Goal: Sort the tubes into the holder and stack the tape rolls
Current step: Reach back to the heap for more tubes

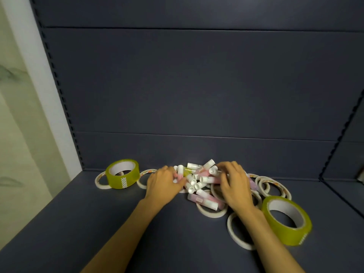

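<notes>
1. A heap of white-capped pink tubes [199, 182] lies at the back of a dark shelf [157, 233], among thin white tape rolls [211, 211].
2. The left hand [164, 186] curls its fingers around tubes at the heap's left edge.
3. The right hand [234, 184] rests spread fingers on the heap.
4. Wide yellow tape rolls stand at left [122, 173] and right [286, 219].

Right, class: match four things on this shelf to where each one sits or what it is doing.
Things:
1. left hand
2. right hand
3. yellow tape roll with a patterned strip
4. larger-looking yellow tape roll

Places:
A. near right, beside the right forearm
B. far left, standing apart from the tubes
C. on the left side of the tube pile
D. on the right side of the tube pile

Pairs: 1-C, 2-D, 3-B, 4-A
</notes>
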